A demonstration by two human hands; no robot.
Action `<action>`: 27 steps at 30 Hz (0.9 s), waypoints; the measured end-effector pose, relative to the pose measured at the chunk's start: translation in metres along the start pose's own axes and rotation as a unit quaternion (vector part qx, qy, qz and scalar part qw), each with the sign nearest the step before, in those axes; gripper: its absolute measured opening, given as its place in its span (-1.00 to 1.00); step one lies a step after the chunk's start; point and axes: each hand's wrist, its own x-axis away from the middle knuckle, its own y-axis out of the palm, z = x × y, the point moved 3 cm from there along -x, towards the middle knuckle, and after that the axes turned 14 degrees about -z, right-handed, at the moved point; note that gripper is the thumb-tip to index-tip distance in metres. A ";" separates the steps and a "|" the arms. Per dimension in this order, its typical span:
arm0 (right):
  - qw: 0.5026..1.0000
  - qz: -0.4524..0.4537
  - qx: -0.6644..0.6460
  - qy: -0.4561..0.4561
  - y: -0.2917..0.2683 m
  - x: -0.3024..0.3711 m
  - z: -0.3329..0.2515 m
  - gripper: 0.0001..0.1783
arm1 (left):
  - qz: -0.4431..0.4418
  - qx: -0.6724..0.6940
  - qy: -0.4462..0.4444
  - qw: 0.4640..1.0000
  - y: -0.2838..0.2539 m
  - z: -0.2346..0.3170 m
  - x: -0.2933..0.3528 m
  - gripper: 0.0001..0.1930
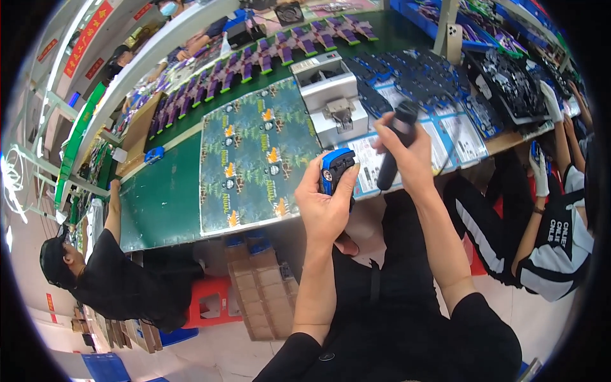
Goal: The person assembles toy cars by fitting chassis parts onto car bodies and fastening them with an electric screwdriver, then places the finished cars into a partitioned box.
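Note:
My left hand (323, 210) is closed round a small blue-and-black toy car (337, 170), its dark underside and a wheel showing. Just right of it, my right hand (414, 159) grips a black electric screwdriver (387, 172), which tilts with its lower end downward. The car and the screwdriver are apart, both above the front edge of the workbench. Beyond them stands a white box-shaped machine (330, 95) with a tray in its top and a metal piece at its front. Many similar blue-and-black car parts (426, 76) lie spread behind my right hand.
A patterned mat (254, 159) covers the bench's middle; printed sheets (461, 137) lie at right. Purple-and-green parts (248, 63) line the green belt behind. Another blue car (154, 155) sits at left. Co-workers sit left and right, a black bin (509, 83) by the right one.

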 end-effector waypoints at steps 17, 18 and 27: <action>0.955 -0.058 -0.107 0.269 0.002 0.186 0.101 -0.72 | -0.129 0.034 -0.259 0.957 0.032 -0.111 0.159 -0.74; 0.950 -0.034 -0.126 0.284 0.000 0.198 0.110 -0.72 | -0.136 0.034 -0.279 0.950 0.034 -0.119 0.169 -0.74; 0.936 -0.028 -0.079 0.343 -0.012 0.244 0.136 -0.71 | -0.097 0.091 -0.336 0.932 0.046 -0.158 0.223 -0.74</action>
